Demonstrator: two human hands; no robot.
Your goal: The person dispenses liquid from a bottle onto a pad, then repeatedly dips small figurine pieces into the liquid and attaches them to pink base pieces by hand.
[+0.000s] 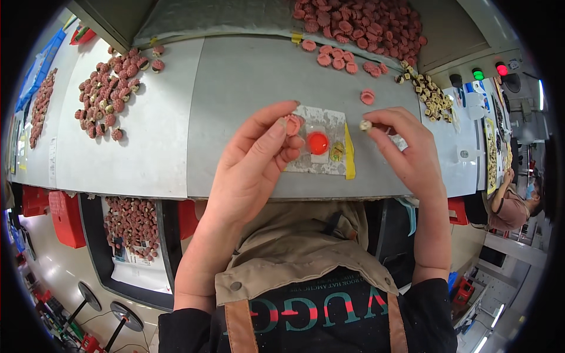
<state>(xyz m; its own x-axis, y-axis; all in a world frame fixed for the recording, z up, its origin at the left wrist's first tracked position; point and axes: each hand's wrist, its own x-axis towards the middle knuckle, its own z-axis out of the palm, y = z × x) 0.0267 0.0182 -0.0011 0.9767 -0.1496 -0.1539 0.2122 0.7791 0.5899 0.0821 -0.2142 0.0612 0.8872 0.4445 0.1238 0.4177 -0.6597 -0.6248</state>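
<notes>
Between the thumb and fingers of my left hand (250, 156) is a pink ridged cup-shaped piece (292, 124), its hollow side showing. My right hand (414, 145) pinches a small cream-coloured block (365, 125) at its fingertips, a short way to the right. Between the two hands lies a worn white-grey board (326, 116) with yellow tape on its right edge. On it sits a round, bright red-orange disc (318, 143), with a small yellow-green patch (336, 151) beside it. One loose pink piece (367, 96) rests on the bench above my right hand.
Pink cup-shaped pieces (359, 26) are heaped at the back. Cream-and-dark blocks (432, 94) lie at the back right. Pink-and-dark joined pieces (109, 91) cover the left of the bench (241, 76); more fill an open drawer (132, 226) below. Another person (515, 203) sits at far right.
</notes>
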